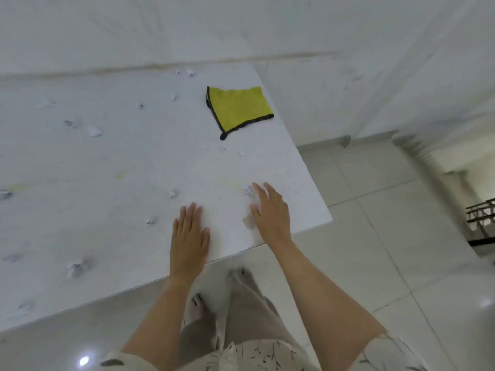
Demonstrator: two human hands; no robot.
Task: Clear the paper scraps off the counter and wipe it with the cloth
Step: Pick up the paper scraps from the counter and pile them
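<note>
Both hands lay spread on the tabletop (112, 167): left hand (189, 238) flat, right hand (270, 214) beside a paper scrap (249, 190) (yellow cloth (239, 108) well beyond).

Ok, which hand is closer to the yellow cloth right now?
Right. The right hand lies below the yellow cloth, fingertips beside a paper scrap. The left hand rests flat on the counter, nearer the front edge and farther left.

The counter (112, 162) looks like smooth, matt white stone. At 12 o'clock lies a fuzzy yellow cloth (239, 108) with black stitched edging. Crumpled paper scraps (94, 131) dot it. Glossy floor tiles (388, 263) reflect light.
</note>
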